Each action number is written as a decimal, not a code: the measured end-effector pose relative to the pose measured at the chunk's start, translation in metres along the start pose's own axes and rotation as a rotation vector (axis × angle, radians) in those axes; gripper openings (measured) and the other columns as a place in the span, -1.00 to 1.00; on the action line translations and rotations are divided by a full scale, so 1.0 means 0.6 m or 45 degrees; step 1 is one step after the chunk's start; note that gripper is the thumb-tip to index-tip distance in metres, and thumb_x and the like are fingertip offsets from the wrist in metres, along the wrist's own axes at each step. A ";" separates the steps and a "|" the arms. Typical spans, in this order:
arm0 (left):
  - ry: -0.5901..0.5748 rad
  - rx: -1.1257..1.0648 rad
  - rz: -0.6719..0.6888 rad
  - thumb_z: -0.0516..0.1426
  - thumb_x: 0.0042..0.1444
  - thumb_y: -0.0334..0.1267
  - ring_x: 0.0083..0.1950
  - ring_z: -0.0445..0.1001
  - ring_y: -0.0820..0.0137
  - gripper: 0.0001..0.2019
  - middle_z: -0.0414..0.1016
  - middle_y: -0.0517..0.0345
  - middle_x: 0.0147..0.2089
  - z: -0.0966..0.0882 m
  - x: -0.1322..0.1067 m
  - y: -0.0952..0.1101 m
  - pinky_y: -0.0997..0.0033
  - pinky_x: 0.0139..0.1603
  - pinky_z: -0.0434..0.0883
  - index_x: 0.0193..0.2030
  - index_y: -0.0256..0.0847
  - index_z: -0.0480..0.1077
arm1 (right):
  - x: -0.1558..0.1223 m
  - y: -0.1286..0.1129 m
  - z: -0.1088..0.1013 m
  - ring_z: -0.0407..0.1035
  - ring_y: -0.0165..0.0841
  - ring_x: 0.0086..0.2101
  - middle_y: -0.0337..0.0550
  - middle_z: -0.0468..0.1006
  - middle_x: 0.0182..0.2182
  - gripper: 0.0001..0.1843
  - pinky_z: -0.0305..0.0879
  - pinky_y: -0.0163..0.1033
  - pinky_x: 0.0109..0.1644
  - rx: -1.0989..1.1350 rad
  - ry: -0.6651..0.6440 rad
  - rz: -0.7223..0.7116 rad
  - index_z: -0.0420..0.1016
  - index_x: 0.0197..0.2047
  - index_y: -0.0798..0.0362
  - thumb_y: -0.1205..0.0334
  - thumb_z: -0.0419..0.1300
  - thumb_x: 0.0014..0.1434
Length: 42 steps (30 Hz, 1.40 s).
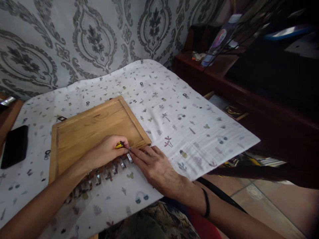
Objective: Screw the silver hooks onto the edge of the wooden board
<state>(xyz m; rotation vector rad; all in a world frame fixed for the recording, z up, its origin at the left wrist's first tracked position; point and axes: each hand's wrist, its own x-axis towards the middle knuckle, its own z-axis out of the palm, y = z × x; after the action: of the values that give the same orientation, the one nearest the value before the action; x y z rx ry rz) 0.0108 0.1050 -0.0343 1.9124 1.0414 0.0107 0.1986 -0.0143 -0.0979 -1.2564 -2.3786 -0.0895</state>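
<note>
A framed wooden panel lies on the patterned white cloth, with a row of curved metal hooks along its near edge. My left hand rests over that edge near the right corner, closed around a small yellow-and-black tool. Most of this tool is hidden by the fingers, so its kind is unclear. From the right, my right hand brings its fingertips together against the left fingertips, beside the last hook. A small bit of metal shows between the two hands, too small to name.
The white cloth covers the table up to the patterned wall. At far left lies a black phone. A dark red desk stands on the right, with a clear bottle, cables and a partly open drawer.
</note>
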 end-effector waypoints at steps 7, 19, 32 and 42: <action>-0.060 -0.138 -0.058 0.17 0.01 -0.09 -0.44 0.31 0.39 -0.80 0.38 0.26 -0.49 -0.004 0.008 -0.003 0.45 -0.44 0.22 -0.39 -0.19 0.45 | 0.000 0.000 -0.003 0.36 -0.11 -0.02 0.09 0.54 0.22 -0.55 0.27 -0.04 -0.09 0.011 -0.037 -0.001 0.43 0.29 0.21 0.43 0.11 0.37; -0.077 -0.080 -0.003 0.17 0.03 -0.06 -0.41 0.35 0.37 -0.78 0.41 0.25 -0.48 -0.006 0.010 -0.009 0.43 -0.40 0.24 -0.40 -0.19 0.42 | 0.001 -0.001 -0.005 0.39 -0.13 -0.02 0.05 0.56 0.22 -0.61 0.34 -0.03 -0.06 -0.029 -0.048 0.001 0.46 0.25 0.21 0.40 0.02 0.44; 0.052 -0.092 0.059 0.18 0.16 -0.04 -0.37 0.39 0.37 -0.75 0.45 0.24 -0.40 -0.016 -0.018 -0.007 0.46 -0.38 0.29 -0.28 -0.20 0.49 | 0.000 0.000 0.003 0.37 -0.12 0.00 0.07 0.56 0.19 -0.56 0.34 -0.02 -0.06 -0.030 -0.046 -0.004 0.45 0.27 0.19 0.46 0.10 0.36; 0.925 -0.881 0.737 0.26 0.28 0.04 -0.63 -0.01 0.55 -0.63 0.03 0.36 -0.63 0.001 -0.055 0.083 0.52 -0.65 0.01 -0.41 -0.18 0.43 | -0.003 0.001 0.009 0.38 -0.14 0.02 0.08 0.57 0.19 -0.60 0.37 -0.03 -0.01 -0.038 -0.034 -0.002 0.47 0.26 0.19 0.43 0.11 0.39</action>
<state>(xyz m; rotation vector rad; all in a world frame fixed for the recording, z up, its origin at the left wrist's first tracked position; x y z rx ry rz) 0.0225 0.0720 0.0142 1.4879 0.7261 1.2987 0.1981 -0.0142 -0.1034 -1.2766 -2.4096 -0.1094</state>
